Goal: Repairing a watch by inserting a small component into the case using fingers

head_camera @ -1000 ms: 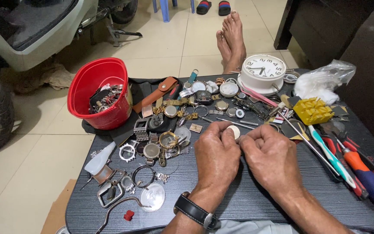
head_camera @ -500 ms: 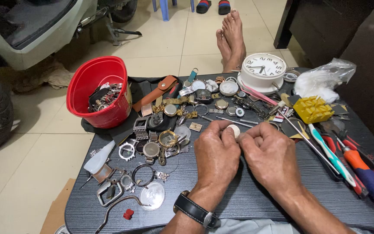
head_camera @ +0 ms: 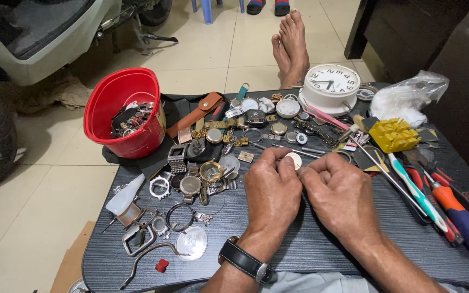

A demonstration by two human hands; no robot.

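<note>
Head view. The left hand and right hand rest side by side on the dark woodgrain desk, knuckles up. Between them sits a small round pale disc, possibly a watch case back or dial; the view is too small to confirm. The left grip is pressed together, pinching the disc at its left edge. The right grip is curled shut with its fingertips at the disc's right edge; whether they actually clamp it cannot be told. A black wristwatch is strapped on the left wrist.

Left of the hands lie loose watch cases and bezels and a round glass lens. A red plastic bucket of parts stands at the desk's far left corner. A white alarm clock stands at the far edge. Screwdrivers and a yellow case holder block lie to the right.
</note>
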